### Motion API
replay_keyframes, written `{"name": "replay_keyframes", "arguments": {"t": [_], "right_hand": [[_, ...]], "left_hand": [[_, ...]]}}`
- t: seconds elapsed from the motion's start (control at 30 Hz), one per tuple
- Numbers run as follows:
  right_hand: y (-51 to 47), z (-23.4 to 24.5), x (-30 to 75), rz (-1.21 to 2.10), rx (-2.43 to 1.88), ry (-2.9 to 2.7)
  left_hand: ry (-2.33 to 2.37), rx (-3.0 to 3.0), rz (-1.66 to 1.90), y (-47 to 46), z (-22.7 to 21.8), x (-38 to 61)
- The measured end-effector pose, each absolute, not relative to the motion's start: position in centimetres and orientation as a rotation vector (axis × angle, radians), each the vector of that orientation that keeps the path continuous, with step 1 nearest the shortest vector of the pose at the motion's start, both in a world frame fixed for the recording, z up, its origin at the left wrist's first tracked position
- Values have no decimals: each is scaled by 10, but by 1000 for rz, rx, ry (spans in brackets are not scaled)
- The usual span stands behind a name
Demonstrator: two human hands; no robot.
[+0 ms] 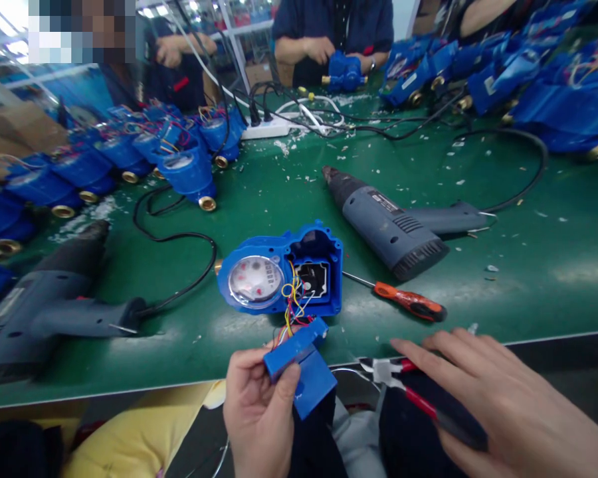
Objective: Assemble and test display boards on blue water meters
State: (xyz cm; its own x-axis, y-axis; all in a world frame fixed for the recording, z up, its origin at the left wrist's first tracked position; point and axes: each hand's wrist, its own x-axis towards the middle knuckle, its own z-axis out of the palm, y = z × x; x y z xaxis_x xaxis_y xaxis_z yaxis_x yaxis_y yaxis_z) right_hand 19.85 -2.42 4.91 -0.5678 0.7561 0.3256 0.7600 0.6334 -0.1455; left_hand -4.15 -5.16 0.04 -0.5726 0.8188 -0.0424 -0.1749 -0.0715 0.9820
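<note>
My left hand (262, 405) pinches a blue plastic block (292, 352) with a flat blue flap (315, 385) hanging from it, just off the table's front edge. Thin coloured wires (290, 309) run from behind this block to a blue water meter (229, 255) lying on the table, its clear round dial (256, 279) facing up. Beside the dial, the meter's square compartment is uncovered, with a black part (313, 280) inside. Diagonal cutters (421, 398) with red and black handles lie in my right hand (483, 385), jaws pointing left towards the blue block.
An orange-handled screwdriver (411, 302) lies right of the meter. Grey heat guns rest at right (389, 222) and left (54, 302), trailing black cords. Several blue meters (187, 172) line both sides. A power strip (266, 128) sits farther back. Across the table, a co-worker's hands (321, 50) hold a meter.
</note>
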Motion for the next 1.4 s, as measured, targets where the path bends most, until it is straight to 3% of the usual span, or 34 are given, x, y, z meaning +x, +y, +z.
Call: {"name": "replay_keyframes", "arguments": {"t": [0.2,0.77,1.07,1.2,1.33,1.4], "right_hand": [[-23,48,202,-64,-1208,-2486],[-20,47,189,89,-996,-2411],[-18,43,188,164,-1037,-2343],[-20,43,185,209,-1035,-2325],[-23,40,186,250,-1043,-2321],[-23,39,186,249,-1036,-2315]], "left_hand": [[1417,567,1524,-55,11,-42],[1494,547,1579,-26,31,-33],[1393,591,1386,-30,35,-42],[1472,853,1294,-40,28,-50],[1909,1461,1096,-55,22,-58],[2029,1603,1163,-61,24,-59]]}}
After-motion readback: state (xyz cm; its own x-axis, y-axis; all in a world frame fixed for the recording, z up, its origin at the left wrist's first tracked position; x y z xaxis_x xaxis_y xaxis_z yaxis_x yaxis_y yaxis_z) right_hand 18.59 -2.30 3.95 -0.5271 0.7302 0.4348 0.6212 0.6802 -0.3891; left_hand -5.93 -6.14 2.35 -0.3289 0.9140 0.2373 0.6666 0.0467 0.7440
